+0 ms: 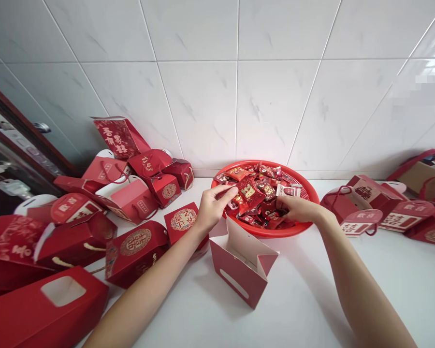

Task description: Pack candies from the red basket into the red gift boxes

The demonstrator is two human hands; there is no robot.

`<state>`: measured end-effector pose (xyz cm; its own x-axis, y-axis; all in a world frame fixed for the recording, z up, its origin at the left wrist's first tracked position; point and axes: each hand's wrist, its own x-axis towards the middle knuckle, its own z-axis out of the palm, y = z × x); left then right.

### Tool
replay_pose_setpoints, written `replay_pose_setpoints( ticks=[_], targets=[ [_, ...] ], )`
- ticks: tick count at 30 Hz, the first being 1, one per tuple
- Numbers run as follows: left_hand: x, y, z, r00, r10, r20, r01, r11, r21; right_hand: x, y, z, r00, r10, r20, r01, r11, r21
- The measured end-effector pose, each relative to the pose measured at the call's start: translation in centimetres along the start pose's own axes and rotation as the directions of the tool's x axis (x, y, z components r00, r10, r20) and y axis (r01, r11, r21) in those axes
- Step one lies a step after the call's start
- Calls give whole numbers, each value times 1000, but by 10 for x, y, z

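A red plastic basket heaped with wrapped candies stands against the tiled wall. My left hand is at its left side, thumb and forefinger pinched on a red wrapped candy with gold print. On the right, my right hand reaches in over the rim, its fingers curled down among the candies beside a white-and-red packet. Its fingertips are partly hidden, so what they grip is unclear. In front of the basket, between my forearms, an open red gift box stands with its pale inside showing.
Several red gift boxes crowd the left of the white tabletop, some with rope handles. More red boxes sit at the right by the wall. A dark-framed cabinet with keys borders the far left.
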<state>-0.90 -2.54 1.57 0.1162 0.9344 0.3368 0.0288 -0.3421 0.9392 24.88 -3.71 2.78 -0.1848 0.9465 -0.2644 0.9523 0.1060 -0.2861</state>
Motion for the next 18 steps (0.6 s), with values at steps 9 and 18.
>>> replay_pose_setpoints(
  ticks=[9, 18],
  targets=[
    [1, -5, 0, 999, -32, 14, 33, 999, -30, -2, 3, -3, 991, -133, 11, 130, 980, 149],
    [1, -3, -1, 1000, -11, 8, 11, 1000, 9, -4, -6, -8, 919, -238, -315, 383, 733, 562]
  ],
)
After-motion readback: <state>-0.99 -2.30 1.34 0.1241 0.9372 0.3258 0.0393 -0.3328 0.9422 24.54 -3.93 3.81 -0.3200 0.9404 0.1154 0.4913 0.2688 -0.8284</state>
